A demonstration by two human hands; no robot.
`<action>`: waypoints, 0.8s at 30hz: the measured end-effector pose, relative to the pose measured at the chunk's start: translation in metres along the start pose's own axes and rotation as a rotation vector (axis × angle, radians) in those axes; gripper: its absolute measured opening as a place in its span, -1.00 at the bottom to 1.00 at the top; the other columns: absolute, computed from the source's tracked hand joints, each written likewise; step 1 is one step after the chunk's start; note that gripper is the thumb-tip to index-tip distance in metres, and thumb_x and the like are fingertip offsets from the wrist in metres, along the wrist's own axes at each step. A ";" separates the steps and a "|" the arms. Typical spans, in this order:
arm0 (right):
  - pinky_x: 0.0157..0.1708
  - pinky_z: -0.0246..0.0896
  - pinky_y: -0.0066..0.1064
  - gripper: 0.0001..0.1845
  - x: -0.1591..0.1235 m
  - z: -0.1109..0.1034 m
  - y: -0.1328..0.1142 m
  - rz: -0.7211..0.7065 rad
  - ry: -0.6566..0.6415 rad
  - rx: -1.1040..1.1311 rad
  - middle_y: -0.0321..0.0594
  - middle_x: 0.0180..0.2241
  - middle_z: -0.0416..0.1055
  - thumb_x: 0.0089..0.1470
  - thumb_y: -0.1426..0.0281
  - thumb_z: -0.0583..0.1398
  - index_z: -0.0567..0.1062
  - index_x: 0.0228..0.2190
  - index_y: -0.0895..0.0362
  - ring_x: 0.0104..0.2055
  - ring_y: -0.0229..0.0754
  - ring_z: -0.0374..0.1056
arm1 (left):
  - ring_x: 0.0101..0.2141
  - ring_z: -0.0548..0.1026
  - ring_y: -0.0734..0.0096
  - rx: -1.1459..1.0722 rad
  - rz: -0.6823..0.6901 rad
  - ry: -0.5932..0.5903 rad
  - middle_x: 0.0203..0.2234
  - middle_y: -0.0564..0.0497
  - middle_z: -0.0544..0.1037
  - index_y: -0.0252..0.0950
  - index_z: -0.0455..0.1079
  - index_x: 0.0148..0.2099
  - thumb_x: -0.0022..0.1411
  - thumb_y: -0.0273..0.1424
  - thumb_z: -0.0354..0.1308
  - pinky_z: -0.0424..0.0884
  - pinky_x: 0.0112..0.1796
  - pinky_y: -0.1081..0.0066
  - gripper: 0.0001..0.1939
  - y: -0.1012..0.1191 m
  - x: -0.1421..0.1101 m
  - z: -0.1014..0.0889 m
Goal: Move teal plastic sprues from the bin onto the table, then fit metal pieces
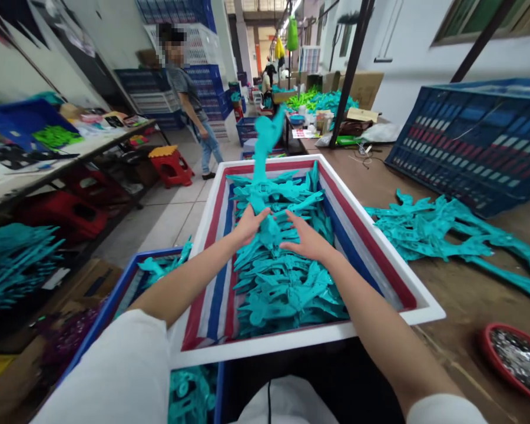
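Observation:
My left hand (247,225) is closed on a long turquoise plastic part (260,162), its thumb lying across it. The part stands up at a tilt, its upper end blurred above the far rim of a white crate (309,344). My right hand (307,237) is just right of that part, with fingers and thumb spread and nothing in them. Beneath both hands lies a heap of similar turquoise parts (287,288). A red, white and blue striped sheet (366,253) lines the crate.
Turquoise parts (433,227) lie on the brown table (424,377) at right, near a tilted blue crate (477,147) and a red bowl (488,353) of small metal pieces. A blue crate (97,335) stands lower left. A person (188,97) walks beyond a red stool (172,168).

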State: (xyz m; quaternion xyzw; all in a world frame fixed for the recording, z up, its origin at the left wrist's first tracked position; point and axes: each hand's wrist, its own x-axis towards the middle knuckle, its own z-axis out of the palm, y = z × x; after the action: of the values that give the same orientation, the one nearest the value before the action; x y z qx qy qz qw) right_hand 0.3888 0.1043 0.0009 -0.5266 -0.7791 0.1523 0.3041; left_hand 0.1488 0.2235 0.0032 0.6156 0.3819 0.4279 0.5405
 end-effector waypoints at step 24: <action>0.11 0.68 0.18 -0.15 -0.004 0.028 -0.012 0.173 0.494 0.065 0.25 0.08 0.74 0.55 -0.24 0.02 0.67 0.27 0.17 0.06 0.34 0.73 | 0.37 0.65 -0.24 -0.459 0.167 -0.274 0.54 -0.38 0.48 -0.07 -0.09 0.82 0.35 0.09 0.63 0.59 0.39 -0.26 0.32 -0.005 -0.018 0.036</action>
State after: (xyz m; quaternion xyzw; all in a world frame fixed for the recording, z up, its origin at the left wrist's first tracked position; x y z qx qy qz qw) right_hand 0.3632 0.0986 -0.0156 -0.6025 -0.6279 0.0696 0.4878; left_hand 0.1768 0.1945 -0.0053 0.5585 0.1464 0.4591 0.6752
